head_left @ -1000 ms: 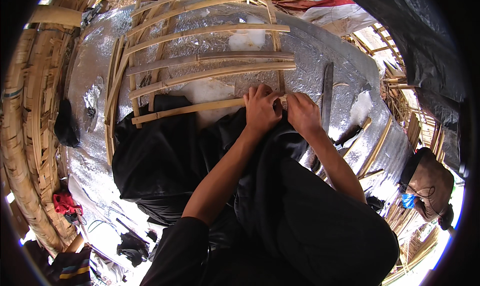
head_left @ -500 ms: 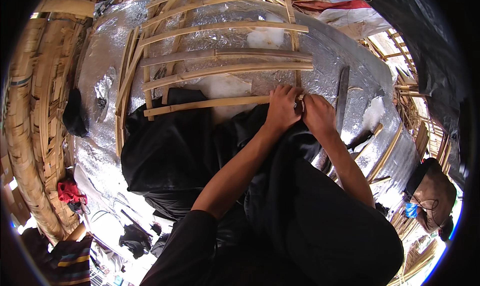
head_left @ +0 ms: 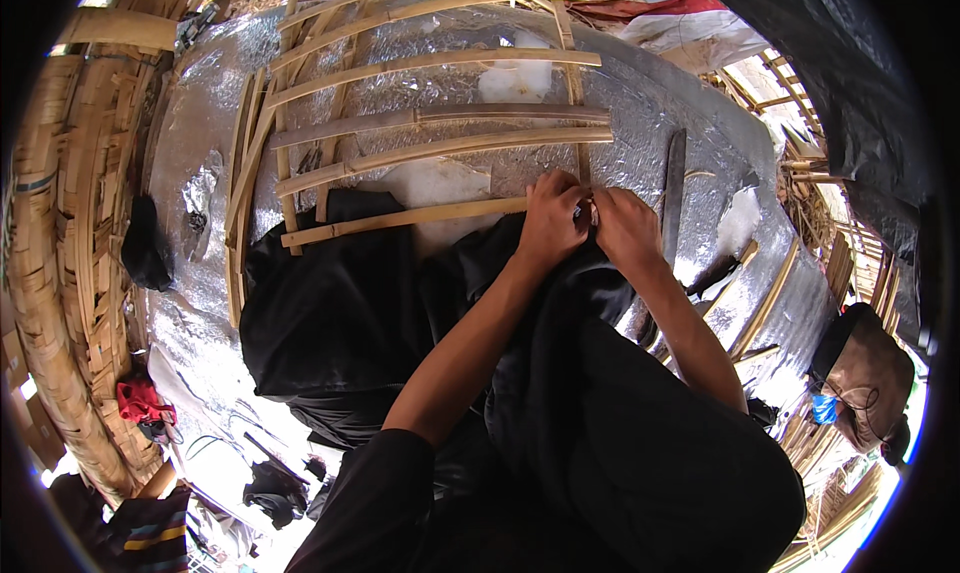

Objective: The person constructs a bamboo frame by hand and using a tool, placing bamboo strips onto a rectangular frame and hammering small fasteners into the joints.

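A frame of split bamboo slats [head_left: 440,143] lies in front of me, with several crosspieces over long side strips. Its nearest crosspiece, a pale bamboo slat [head_left: 400,219], runs over my black-clothed leg to my hands. My left hand [head_left: 553,218] is closed round the right end of this slat, near the right side strip [head_left: 577,93]. Close beside it, my right hand [head_left: 627,229] has its fingers bent in a pinch at the same joint. A small pale bit shows between the hands, too small to name. The fingers cover the joint itself.
Shiny silver sheeting [head_left: 650,88] spreads under the frame. A long dark flat strip [head_left: 674,188] lies right of my hands, near loose bamboo strips [head_left: 768,301]. Woven bamboo [head_left: 60,243] stands at the left. A brown bag [head_left: 868,378] sits at the right, a red cloth [head_left: 142,401] lower left.
The whole view has shifted slightly, so the frame appears a little further left. Both hands stay at the same slat end, with only small finger movement.
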